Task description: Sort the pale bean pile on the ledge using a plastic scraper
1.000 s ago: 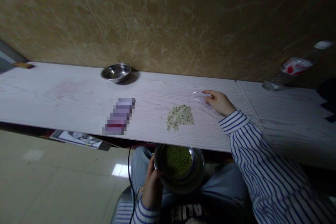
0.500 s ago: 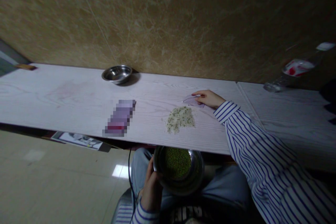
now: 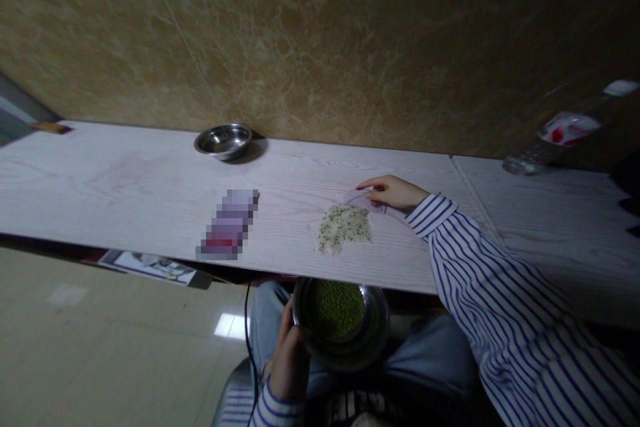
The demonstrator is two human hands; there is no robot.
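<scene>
Left hand (image 3: 290, 361) gripped a metal bowl (image 3: 374, 313) of green beans (image 3: 338, 309) over the lap (image 3: 430, 353); the right hand (image 3: 394, 192), well apart, held a clear plastic piece (image 3: 353, 197) beside the speckled white pile (image 3: 347, 223) on the pale wood-grain surface (image 3: 285, 213). Behind rose a marbled brown wall (image 3: 300, 47); tiled floor (image 3: 125, 327) lay below left.

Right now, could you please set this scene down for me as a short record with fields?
Left hand: holds the side of a metal bowl above the lap, below the table edge
Bowl contents: small green beans
Right hand: holds a clear plastic piece at the far side of the pile
Pile: pale grains with green specks, loose on the table
Near the wall: a second metal bowl, left of the pile
Far right: a clear bottle, white cap
Unclear: a pixelated purple item
</scene>
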